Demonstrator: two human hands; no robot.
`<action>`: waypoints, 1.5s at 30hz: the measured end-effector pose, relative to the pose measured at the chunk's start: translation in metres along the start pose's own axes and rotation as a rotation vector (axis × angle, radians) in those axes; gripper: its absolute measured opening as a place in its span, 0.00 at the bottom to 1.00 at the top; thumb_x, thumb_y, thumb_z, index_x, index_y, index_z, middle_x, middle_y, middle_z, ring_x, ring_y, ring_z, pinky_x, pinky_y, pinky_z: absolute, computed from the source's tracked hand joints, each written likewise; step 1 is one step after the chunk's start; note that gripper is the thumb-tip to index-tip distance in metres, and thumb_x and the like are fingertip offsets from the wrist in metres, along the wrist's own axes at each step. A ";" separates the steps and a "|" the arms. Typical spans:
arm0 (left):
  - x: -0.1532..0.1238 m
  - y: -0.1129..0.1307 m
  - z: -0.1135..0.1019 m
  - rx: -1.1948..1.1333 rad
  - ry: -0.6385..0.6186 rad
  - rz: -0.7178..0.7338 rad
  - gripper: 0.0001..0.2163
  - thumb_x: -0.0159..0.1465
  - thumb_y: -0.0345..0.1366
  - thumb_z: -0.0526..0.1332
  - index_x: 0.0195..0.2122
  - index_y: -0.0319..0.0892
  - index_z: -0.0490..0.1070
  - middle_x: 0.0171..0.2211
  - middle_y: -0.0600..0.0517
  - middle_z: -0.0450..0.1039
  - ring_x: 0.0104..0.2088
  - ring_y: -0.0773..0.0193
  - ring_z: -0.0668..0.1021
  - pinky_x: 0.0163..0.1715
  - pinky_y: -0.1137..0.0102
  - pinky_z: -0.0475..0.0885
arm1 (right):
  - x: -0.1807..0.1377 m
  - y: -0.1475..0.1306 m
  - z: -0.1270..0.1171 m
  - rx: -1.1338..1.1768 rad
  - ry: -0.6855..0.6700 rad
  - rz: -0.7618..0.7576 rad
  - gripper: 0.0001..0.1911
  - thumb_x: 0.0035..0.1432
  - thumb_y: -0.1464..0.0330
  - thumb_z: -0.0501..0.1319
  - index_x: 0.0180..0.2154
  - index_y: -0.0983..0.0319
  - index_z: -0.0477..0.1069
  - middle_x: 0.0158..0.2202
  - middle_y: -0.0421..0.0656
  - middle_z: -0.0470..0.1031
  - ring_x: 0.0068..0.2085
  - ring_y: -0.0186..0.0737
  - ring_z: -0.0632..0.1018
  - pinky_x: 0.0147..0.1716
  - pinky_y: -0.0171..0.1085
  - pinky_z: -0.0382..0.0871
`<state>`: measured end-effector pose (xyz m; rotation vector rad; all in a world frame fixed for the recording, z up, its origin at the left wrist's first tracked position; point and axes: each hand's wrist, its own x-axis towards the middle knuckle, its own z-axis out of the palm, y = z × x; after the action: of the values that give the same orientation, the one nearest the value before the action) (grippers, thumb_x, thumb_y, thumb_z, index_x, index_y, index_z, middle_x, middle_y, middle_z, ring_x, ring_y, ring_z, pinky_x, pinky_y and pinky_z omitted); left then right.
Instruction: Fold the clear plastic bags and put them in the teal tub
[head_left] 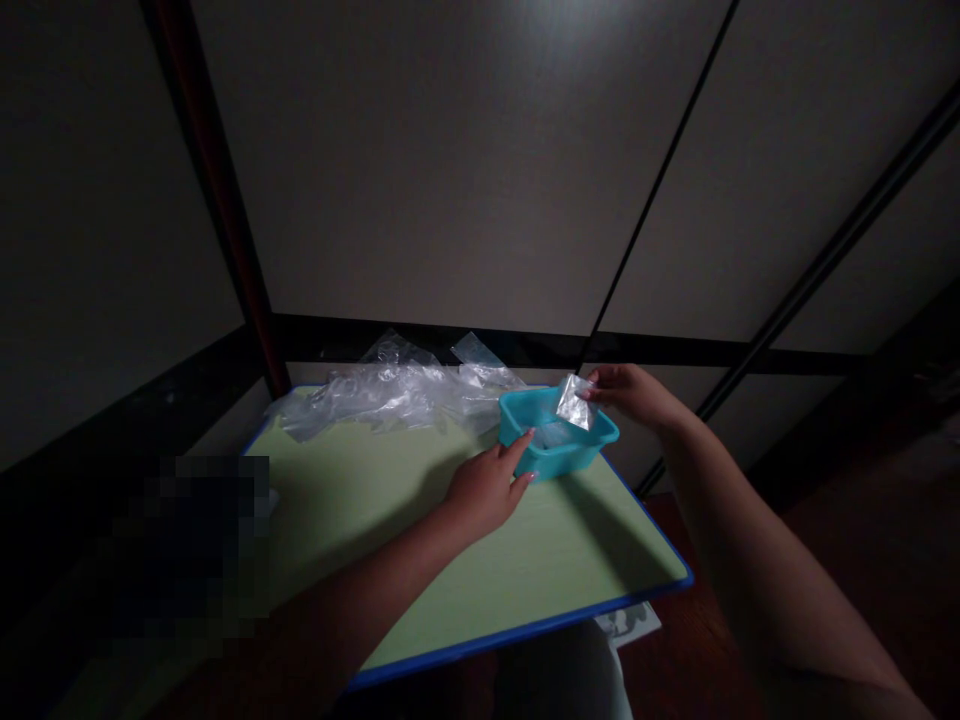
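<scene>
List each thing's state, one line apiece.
teal tub: upright, open-topped, on the table.
small clear bag: pinched above the tub.
pile of clear bags: crumpled, loose at the table's far edge.
left hand: open, fingertips on tub wall.
right hand: pinching the small clear bag.

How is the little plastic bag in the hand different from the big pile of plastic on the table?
The little bag is one small piece; the pile is many crumpled pieces and far bigger. The little bag is pinched in the right hand over the teal basket; the pile lies on the green table, held by no hand. Both are clear, shiny plastic.
</scene>
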<state>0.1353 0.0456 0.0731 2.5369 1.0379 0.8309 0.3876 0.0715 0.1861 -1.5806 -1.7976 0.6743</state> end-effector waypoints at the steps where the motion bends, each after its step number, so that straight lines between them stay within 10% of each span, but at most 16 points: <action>1: 0.007 -0.002 0.005 0.011 0.006 0.004 0.24 0.65 0.42 0.53 0.62 0.50 0.52 0.44 0.47 0.72 0.38 0.58 0.76 0.37 0.68 0.69 | 0.010 0.005 -0.002 -0.036 -0.013 -0.012 0.23 0.38 0.49 0.65 0.25 0.62 0.66 0.25 0.41 0.71 0.29 0.37 0.71 0.30 0.36 0.64; 8: 0.017 -0.035 0.038 -0.187 0.236 -0.206 0.22 0.68 0.43 0.48 0.60 0.41 0.52 0.32 0.51 0.72 0.29 0.65 0.75 0.27 0.73 0.66 | 0.063 0.034 0.024 -0.385 -0.197 -0.049 0.14 0.45 0.59 0.62 0.27 0.65 0.69 0.23 0.41 0.70 0.27 0.36 0.70 0.27 0.34 0.62; 18: 0.010 -0.049 0.048 -0.299 0.227 -0.227 0.16 0.67 0.41 0.48 0.54 0.42 0.58 0.28 0.54 0.71 0.28 0.66 0.74 0.26 0.74 0.64 | 0.078 0.056 0.073 -0.510 -0.423 -0.079 0.09 0.46 0.66 0.61 0.29 0.65 0.74 0.25 0.41 0.74 0.27 0.37 0.72 0.26 0.33 0.62; 35: 0.005 -0.045 0.051 -0.250 0.166 -0.138 0.19 0.67 0.43 0.48 0.56 0.42 0.55 0.32 0.53 0.73 0.28 0.66 0.74 0.27 0.73 0.67 | 0.087 0.053 0.096 -0.825 -0.368 -0.140 0.12 0.49 0.62 0.64 0.35 0.63 0.74 0.37 0.49 0.77 0.39 0.48 0.75 0.38 0.39 0.64; 45: 0.005 -0.046 0.053 -0.260 0.179 -0.133 0.19 0.67 0.44 0.48 0.55 0.41 0.57 0.32 0.51 0.73 0.29 0.64 0.75 0.28 0.72 0.68 | 0.091 0.049 0.077 -0.514 -0.376 -0.054 0.13 0.50 0.60 0.62 0.28 0.64 0.72 0.25 0.42 0.73 0.27 0.38 0.72 0.28 0.35 0.65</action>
<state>0.1451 0.0798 0.0120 2.1854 1.0611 1.0926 0.3561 0.1709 0.1115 -1.8059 -2.4305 0.5340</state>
